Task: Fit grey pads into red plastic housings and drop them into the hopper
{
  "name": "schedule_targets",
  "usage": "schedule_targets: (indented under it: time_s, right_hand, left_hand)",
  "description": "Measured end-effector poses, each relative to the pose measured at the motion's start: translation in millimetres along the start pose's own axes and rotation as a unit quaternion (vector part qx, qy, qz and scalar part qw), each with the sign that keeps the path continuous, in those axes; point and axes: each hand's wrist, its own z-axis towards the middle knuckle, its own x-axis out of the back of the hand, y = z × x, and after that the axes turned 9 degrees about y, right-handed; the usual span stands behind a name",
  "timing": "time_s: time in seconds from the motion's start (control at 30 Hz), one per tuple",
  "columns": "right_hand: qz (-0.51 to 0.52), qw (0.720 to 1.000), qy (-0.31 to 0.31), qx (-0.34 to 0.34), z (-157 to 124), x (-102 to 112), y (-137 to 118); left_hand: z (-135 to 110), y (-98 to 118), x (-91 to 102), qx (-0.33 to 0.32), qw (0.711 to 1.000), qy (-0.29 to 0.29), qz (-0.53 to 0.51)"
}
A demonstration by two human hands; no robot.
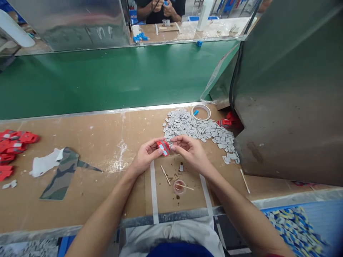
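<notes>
Over the middle of the brown workbench (102, 185), my left hand (146, 155) pinches a small red plastic part with a grey patch (163, 147). My right hand (189, 150) meets it from the right, fingers curled and pressed to the part's edge, perhaps with a small grey piece that I cannot make out. Just beyond the hands lies a heap of several small grey squares (198, 130). Below the hands lie a wooden stick (165, 174) and a small round dish (179, 186) with another stick in it.
A pile of red parts (12, 146) sits at the far left, beside a white scrap (45, 164) and camouflage cloth (63, 173). A tape roll (200, 112) lies behind the grey heap. A big metal hood (289, 92) stands right. The green conveyor belt (112, 78) runs behind; another person works across it.
</notes>
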Motion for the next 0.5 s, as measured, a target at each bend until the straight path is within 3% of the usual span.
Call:
schedule_targets:
  time_s: [0.13, 0.5]
  right_hand:
    - [-0.019, 1.000, 0.012, 0.003, -1.0, -4.2, 1.4]
    - [-0.082, 0.995, -0.028, 0.052, 0.8, -1.4, 1.4]
  left_hand:
    - [-0.2, -0.7, -0.9, 0.002, 1.000, -0.003, 0.011]
    - [-1.8, -6.0, -1.5, 0.004, 1.000, 0.005, 0.013]
